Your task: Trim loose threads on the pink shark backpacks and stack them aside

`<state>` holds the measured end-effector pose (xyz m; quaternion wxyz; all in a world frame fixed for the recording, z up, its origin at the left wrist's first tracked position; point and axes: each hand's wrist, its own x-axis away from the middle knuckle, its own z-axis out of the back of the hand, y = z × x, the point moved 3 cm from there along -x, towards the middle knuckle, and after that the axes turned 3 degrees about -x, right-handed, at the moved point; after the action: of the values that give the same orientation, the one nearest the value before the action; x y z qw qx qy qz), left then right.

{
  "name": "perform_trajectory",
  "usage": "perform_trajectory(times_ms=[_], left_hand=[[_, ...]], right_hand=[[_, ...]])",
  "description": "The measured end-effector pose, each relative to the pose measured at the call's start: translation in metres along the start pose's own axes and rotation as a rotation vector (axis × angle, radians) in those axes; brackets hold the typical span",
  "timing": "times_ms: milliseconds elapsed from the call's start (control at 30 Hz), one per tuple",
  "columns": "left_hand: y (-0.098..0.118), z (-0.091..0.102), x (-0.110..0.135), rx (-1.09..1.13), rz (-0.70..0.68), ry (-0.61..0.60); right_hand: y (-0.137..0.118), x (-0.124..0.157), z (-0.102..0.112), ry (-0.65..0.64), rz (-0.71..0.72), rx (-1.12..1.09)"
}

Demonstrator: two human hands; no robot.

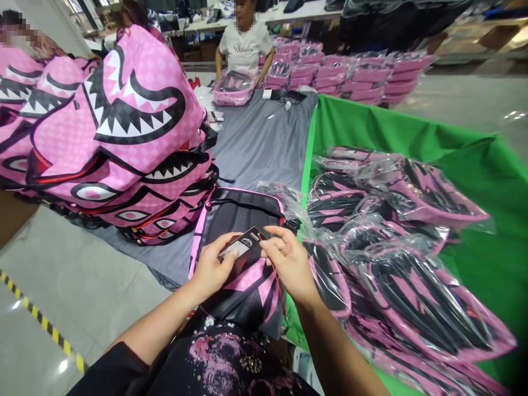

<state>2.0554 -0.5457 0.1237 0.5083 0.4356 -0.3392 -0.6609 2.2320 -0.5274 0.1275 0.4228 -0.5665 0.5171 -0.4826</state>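
Between my hands is a black hang tag (251,237) with white print. My left hand (216,261) pinches its left end, thumb on top. At its right end, my right hand (289,258) has thumb and forefinger pressed together on a red cord (277,278), which dangles below toward my lap. Under both hands a pink and black backpack (237,212) lies with its padded back and straps facing up. A black buckle (292,224) sits near its upper right edge.
Pink shark-mouth backpacks (136,115) are piled high at left. A green-lined bin (487,165) at right holds several bagged backpacks (424,297). Across the grey-covered table (264,137), a person (245,44) handles a bagged backpack (234,88). More bagged stacks (334,74) stand behind.
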Motion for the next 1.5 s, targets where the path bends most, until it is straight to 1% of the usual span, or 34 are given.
perform_trajectory(times_ms=[67,200,267,400,467,667,867,967,1067,1167,1233,1333,1400,1433,1500], left_hand=[[-0.001,0.001,0.001,-0.038,-0.046,-0.004],[-0.002,0.003,0.002,-0.13,-0.19,-0.067],[-0.003,0.005,0.002,-0.151,-0.214,-0.073],[-0.007,0.007,0.004,-0.135,-0.165,-0.035],[-0.007,0.006,0.005,-0.124,-0.146,-0.043],[-0.009,0.005,0.008,0.005,0.0,-0.027],[-0.014,0.003,0.009,0.124,0.077,-0.025],[-0.013,0.002,0.01,0.117,0.082,-0.018],[-0.011,0.003,0.01,0.01,-0.004,-0.012],[-0.009,0.004,0.012,-0.136,-0.173,-0.02],[-0.009,0.004,0.013,-0.211,-0.276,-0.055],[-0.01,0.005,0.014,-0.239,-0.345,-0.111],[-0.009,0.005,0.013,-0.174,-0.328,-0.133],[-0.008,0.004,0.013,-0.122,-0.292,-0.144],[-0.005,0.002,0.014,0.002,-0.166,-0.162]], right_hand=[[0.001,0.001,0.0,-0.002,-0.006,0.018],[0.005,0.002,0.003,-0.036,-0.049,0.036],[0.008,0.003,0.004,-0.053,-0.062,0.024],[0.014,0.003,0.005,-0.066,-0.063,0.008],[0.015,0.003,0.004,-0.061,-0.061,0.003],[0.016,0.005,0.003,-0.056,-0.072,-0.006],[0.015,0.006,0.004,-0.07,-0.059,0.02],[0.017,0.006,0.004,-0.058,-0.065,0.013],[0.019,0.006,0.004,-0.05,-0.082,-0.002],[0.02,0.007,0.003,-0.054,-0.101,-0.015],[0.02,0.007,0.003,-0.07,-0.12,-0.047],[0.019,0.009,0.004,-0.109,-0.149,-0.103],[0.018,0.009,0.005,-0.13,-0.145,-0.115],[0.018,0.009,0.005,-0.13,-0.135,-0.115],[0.018,0.01,0.006,-0.095,-0.101,-0.121]])
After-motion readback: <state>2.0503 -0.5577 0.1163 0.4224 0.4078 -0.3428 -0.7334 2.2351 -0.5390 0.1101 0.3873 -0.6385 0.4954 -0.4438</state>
